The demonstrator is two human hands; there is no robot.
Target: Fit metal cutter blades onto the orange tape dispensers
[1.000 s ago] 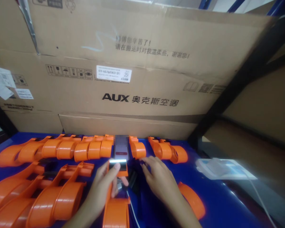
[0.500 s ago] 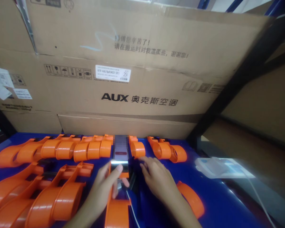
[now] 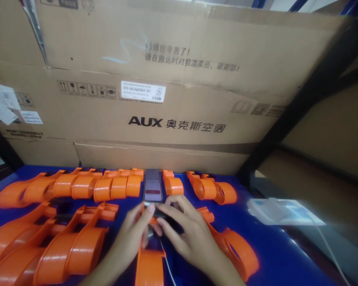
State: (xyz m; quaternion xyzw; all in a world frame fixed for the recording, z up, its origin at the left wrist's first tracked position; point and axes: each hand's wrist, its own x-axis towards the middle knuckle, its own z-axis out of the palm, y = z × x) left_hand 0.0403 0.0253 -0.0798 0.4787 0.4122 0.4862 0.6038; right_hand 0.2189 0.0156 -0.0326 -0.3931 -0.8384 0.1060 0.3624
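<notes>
My left hand (image 3: 134, 224) is closed around the upper end of an orange plastic part (image 3: 150, 268), its thumb pressed on top. A wide curved band forms the lower end of this part, towards me. My right hand (image 3: 189, 228) meets the upper end from the right, thumb and fingers drawn together by a dark piece there. Its fingers cover most of that piece, so I cannot make out exactly what they grip. A white cable (image 3: 168, 268) runs down beside the band. Just beyond the hands stands a phone (image 3: 153, 194) with its screen lit.
Similar orange parts (image 3: 117, 186) line the back of the blue surface (image 3: 274, 254), and more (image 3: 83, 246) lie at left. One orange part (image 3: 241, 254) sits right of my right arm. Behind rises a big cardboard box (image 3: 179, 87); a white package (image 3: 283, 210) lies at right.
My right hand has moved left, from beside the phone to the upper end of the orange part, and its fingers now cover it. My left hand keeps its grip.
</notes>
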